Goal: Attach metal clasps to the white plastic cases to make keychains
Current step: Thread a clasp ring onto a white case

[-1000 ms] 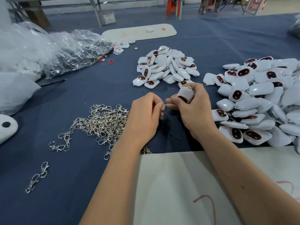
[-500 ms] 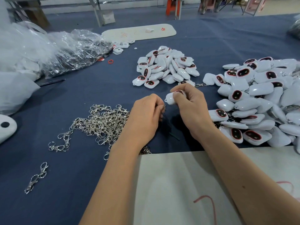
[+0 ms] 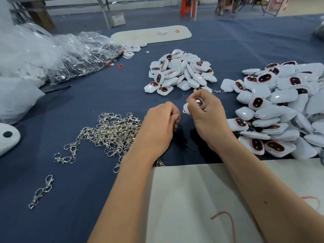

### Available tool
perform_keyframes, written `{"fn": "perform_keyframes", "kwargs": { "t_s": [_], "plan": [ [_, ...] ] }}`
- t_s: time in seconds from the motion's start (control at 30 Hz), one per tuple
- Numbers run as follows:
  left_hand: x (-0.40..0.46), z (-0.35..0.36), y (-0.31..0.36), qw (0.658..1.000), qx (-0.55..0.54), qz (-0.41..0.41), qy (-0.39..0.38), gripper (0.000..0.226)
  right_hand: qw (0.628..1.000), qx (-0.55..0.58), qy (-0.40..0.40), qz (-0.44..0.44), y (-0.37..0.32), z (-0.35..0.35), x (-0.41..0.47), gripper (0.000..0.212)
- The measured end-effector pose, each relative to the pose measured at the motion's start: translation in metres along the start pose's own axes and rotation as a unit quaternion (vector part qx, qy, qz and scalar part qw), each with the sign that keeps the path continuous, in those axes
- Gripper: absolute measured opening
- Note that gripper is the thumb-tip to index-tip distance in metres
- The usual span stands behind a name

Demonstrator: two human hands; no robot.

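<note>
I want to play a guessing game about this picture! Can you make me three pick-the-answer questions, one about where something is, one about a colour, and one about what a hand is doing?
1. Where is the clasp pile?
A. left of the left hand
B. behind the bags
C. on the white board

2. What colour is the cloth?
A. red
B. dark blue
C. yellow

3. What is the right hand doing?
A. lying flat
B. pointing
C. holding a case

Answers: 1 A, the clasps lie just left of the left hand. 2 B, the cloth is dark blue everywhere. 3 C, its fingers curl round one case.
</note>
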State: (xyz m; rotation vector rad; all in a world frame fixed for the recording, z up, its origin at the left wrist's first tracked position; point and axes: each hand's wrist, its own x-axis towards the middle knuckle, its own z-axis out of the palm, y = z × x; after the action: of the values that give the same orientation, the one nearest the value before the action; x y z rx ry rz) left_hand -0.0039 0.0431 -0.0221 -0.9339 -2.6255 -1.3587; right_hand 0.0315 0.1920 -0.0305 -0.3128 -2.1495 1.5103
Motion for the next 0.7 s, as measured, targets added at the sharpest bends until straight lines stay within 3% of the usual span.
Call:
{"fn": "perform_keyframes", "kwargs": {
  "t_s": [0.33,0.43,0.53,0.7],
  "plan": [
    [0.001,-0.002,-0.004,0.999,-0.037,0.001,0.033,0.020,1.000,-0.015,-0.003,0.021,-0.003,0.000,-0.003,0.019],
    [0.001,-0.004,-0.006,0.998,-0.047,-0.004,0.047,0.020,0.995,-0.079,-0.033,-0.060,-0.006,0.002,-0.007,0.027],
    [0.002,-0.004,-0.010,0.998,-0.014,-0.009,0.063,0.017,0.963,-0.195,-0.053,-0.180,-0.006,0.005,-0.010,0.022],
    [0.002,-0.004,-0.010,0.998,-0.023,0.003,0.054,0.016,0.963,-0.182,-0.038,-0.196,-0.006,0.001,-0.010,0.015]
  ]
}}
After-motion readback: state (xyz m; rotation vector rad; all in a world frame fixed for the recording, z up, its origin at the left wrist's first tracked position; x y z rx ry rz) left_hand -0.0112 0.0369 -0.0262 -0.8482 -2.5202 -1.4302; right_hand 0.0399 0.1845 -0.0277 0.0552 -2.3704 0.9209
